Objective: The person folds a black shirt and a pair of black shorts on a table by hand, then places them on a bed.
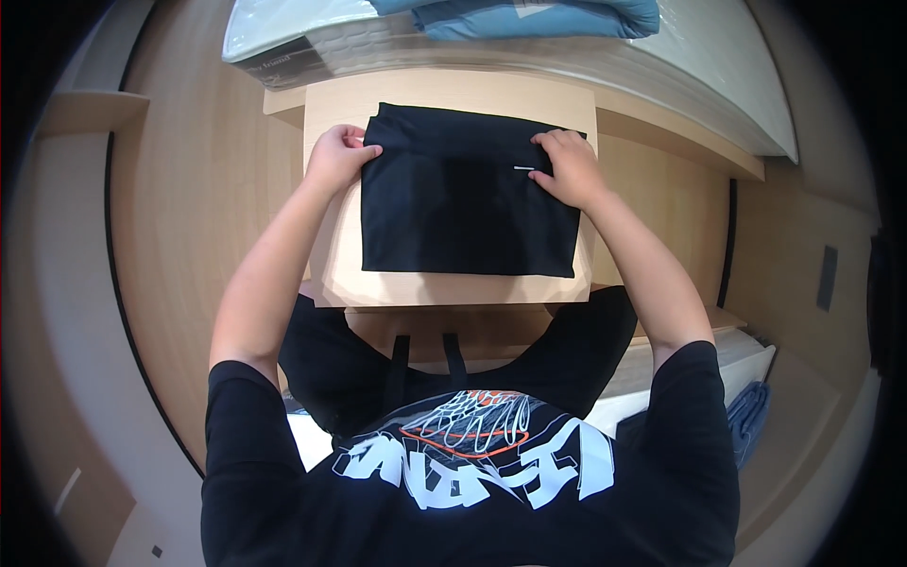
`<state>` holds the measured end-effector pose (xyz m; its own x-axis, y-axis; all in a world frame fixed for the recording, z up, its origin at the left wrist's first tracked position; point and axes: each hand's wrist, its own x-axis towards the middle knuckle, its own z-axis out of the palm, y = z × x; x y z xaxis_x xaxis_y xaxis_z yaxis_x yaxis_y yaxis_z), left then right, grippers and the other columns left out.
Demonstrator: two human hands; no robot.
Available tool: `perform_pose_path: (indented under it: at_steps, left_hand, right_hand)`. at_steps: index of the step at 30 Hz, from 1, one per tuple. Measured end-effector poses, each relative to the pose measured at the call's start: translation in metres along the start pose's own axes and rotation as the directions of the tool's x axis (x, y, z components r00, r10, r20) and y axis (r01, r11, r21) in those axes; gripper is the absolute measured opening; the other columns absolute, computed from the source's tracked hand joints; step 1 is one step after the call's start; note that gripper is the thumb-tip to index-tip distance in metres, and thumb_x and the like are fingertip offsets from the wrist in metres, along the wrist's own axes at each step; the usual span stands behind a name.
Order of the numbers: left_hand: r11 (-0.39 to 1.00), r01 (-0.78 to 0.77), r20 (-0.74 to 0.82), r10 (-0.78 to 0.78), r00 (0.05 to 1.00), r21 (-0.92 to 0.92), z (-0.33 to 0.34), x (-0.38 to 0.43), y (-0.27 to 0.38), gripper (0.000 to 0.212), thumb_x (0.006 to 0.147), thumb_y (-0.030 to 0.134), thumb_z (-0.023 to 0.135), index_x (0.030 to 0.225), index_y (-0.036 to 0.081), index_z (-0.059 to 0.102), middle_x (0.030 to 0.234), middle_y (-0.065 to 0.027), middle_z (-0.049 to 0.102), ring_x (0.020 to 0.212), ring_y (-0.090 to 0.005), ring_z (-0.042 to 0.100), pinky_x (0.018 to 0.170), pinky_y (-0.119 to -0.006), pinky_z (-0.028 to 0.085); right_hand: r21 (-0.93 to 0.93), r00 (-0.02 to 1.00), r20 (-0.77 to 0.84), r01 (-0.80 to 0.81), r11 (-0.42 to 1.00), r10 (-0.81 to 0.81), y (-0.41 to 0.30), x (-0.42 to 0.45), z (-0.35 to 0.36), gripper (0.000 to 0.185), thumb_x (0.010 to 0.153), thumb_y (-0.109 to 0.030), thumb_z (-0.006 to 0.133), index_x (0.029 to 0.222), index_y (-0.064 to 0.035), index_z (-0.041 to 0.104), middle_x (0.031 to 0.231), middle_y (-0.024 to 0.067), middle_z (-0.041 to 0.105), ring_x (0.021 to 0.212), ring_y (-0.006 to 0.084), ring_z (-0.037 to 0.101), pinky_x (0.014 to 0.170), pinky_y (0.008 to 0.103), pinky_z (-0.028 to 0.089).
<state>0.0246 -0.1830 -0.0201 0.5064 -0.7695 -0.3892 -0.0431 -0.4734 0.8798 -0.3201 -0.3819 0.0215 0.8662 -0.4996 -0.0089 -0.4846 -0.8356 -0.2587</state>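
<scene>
A folded black cloth garment (pixel 460 205) lies flat on a small light-wood table (pixel 453 290), its layers slightly offset at the far left corner. My left hand (pixel 342 157) pinches its left edge near that corner, thumb on top and fingers partly hidden at the edge. Over at the far right part of the garment rests my right hand (pixel 567 164), palm down with thumb and fingers apart. Just beside my right thumb a small white mark (pixel 524 168) shows on the black cloth.
Beyond the table stands a mattress (pixel 368 53) in clear plastic on a wooden base (pixel 680 145), with folded blue fabric (pixel 538 18) on it. My knees flank the table's near edge. Blue denim-like fabric (pixel 750 422) lies behind me at the right, near another plastic-covered mattress edge.
</scene>
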Motion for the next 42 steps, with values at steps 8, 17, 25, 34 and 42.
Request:
perform_pose_path:
  at_steps: [8,17,25,34,42]
  left_hand:
    - [0.971,-0.087,0.065,0.104,0.992,-0.22,0.007,0.002,0.024,0.018,0.086,0.007,0.074,0.097,0.0,0.062,0.081,-0.0015,0.064,0.072,-0.0092,0.06,0.067,-0.023,0.049]
    - [0.989,-0.097,-0.25,0.066,0.966,-0.112,0.022,0.019,0.007,0.04,0.08,0.017,0.082,0.104,0.0,0.055,0.089,-0.0057,0.062,0.08,-0.0162,0.061,0.073,-0.03,0.053]
    - [0.93,0.231,-0.169,-0.189,0.967,0.287,0.024,-0.145,-0.038,0.035,0.075,0.028,0.082,0.081,0.0,0.06,0.071,-0.0144,0.064,0.071,-0.0283,0.065,0.069,-0.038,0.052]
    - [0.897,0.249,0.048,-0.249,0.967,-0.365,0.024,-0.169,-0.045,0.016,0.078,0.005,0.062,0.09,-0.005,0.067,0.077,-0.008,0.067,0.07,-0.0173,0.062,0.065,-0.032,0.05]
    - [0.867,0.063,0.349,0.131,0.928,-0.495,-0.036,-0.215,0.076,0.031,0.073,-0.001,0.056,0.1,-0.005,0.07,0.086,-0.0041,0.068,0.08,-0.0122,0.06,0.075,-0.025,0.048]
  right_hand:
    - [0.205,0.999,-0.044,0.01,0.979,-0.001,0.023,-0.004,-0.007,0.019,0.094,-0.015,0.059,0.104,-0.0044,0.07,0.103,0.0163,0.071,0.098,0.0374,0.065,0.087,0.0449,0.051]
    - [-0.003,0.938,0.292,-0.194,0.981,0.187,0.058,0.024,0.013,0.038,0.088,-0.034,0.062,0.111,-0.0047,0.068,0.104,0.0227,0.07,0.097,0.0401,0.066,0.084,0.0446,0.052]
    - [-0.307,0.977,-0.021,-0.207,0.929,0.211,-0.022,0.052,-0.014,0.027,0.085,-0.031,0.061,0.102,-0.0116,0.07,0.1,0.0119,0.068,0.1,0.035,0.063,0.084,0.0456,0.051]
    - [-0.097,0.944,0.309,-0.088,0.991,0.114,-0.159,-0.024,0.029,0.066,0.1,-0.05,0.043,0.155,-0.0139,0.032,0.164,0.0153,0.02,0.152,0.0374,0.014,0.122,0.0553,0.011]
    - [0.222,0.911,-0.309,0.35,0.91,-0.275,-0.193,-0.007,-0.034,0.048,0.08,-0.016,0.066,0.126,-0.0008,0.058,0.125,0.0227,0.055,0.114,0.0389,0.054,0.097,0.0474,0.048]
